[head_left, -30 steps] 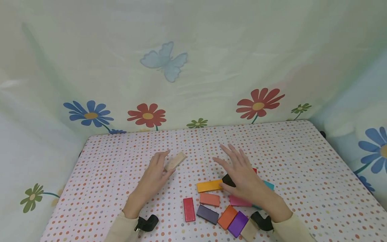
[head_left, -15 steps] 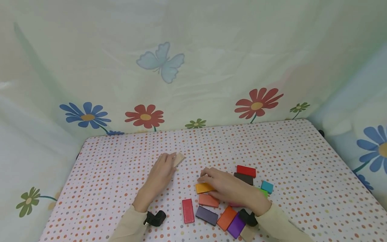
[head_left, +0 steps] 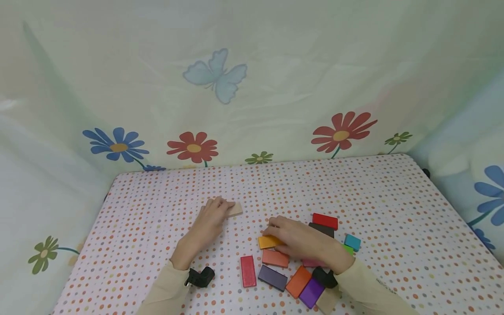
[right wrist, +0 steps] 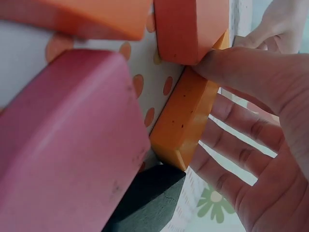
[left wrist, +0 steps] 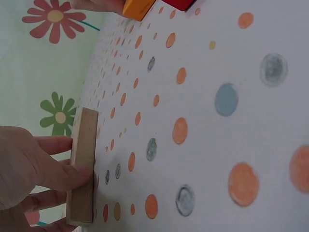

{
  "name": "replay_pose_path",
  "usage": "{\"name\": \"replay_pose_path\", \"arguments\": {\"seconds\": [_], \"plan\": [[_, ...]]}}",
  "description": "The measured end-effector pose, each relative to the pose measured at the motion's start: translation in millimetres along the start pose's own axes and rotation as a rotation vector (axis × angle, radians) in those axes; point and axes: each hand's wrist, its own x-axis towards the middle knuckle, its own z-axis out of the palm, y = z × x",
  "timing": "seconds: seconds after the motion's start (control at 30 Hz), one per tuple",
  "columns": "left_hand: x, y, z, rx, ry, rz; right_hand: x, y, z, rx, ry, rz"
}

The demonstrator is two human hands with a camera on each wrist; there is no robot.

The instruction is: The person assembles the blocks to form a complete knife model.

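My left hand (head_left: pixel 210 216) holds a plain wooden block (head_left: pixel 235 210) on the dotted table, left of the other blocks. In the left wrist view the thumb presses one long face of that wooden block (left wrist: pixel 83 140), with the fingers behind it. My right hand (head_left: pixel 297 239) grips a yellow-orange block (head_left: pixel 269 242) lying flat. The right wrist view has the thumb at the near side of this yellow-orange block (right wrist: pixel 183 113) and the fingers along its far side. A salmon block (head_left: pixel 275 258) lies close by the thumb. The hand hides the yellow-orange block's right end in the head view.
Around the right forearm lie red (head_left: pixel 325 221), black (head_left: pixel 322 229), teal (head_left: pixel 352 242) and pink (head_left: pixel 313 263) blocks. Nearer me are crimson (head_left: pixel 248 271), grey (head_left: pixel 272 278), orange (head_left: pixel 298 281), purple (head_left: pixel 312 293) and wooden ones. A flowered curtain (head_left: pixel 275 87) hangs behind the table (head_left: pixel 165 188).
Both hands were spread above the table. My left hand has come down on the wooden block, which has turned. My right hand has lowered leftward and taken hold of the yellow-orange block.
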Motion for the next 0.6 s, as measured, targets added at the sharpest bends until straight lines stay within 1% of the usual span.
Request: {"name": "replay_pose_path", "arguments": {"seconds": [0.1, 0.17, 0.37, 0.5, 0.6], "plan": [[1.2, -0.1, -2.7, -0.005, -0.033, -0.003, -0.3, 0.7, 0.0, 0.011, -0.002, 0.005], [1.8, 0.0, -3.8, 0.0, -0.042, -0.004, -0.3, 0.8, -0.9, 0.014, -0.002, 0.002], [2.3, -0.4, -5.8, -0.013, -0.045, -0.008, 0.1, 4.1, -3.4, 0.046, -0.012, -0.016], [3.1, -0.5, -6.0, -0.001, -0.039, -0.008, 2.7, 6.0, -5.6, 0.05, -0.031, -0.039], [3.9, -1.5, -5.4, 0.005, -0.036, -0.006, 6.3, 8.1, -7.4, 0.075, -0.052, -0.039]]}}
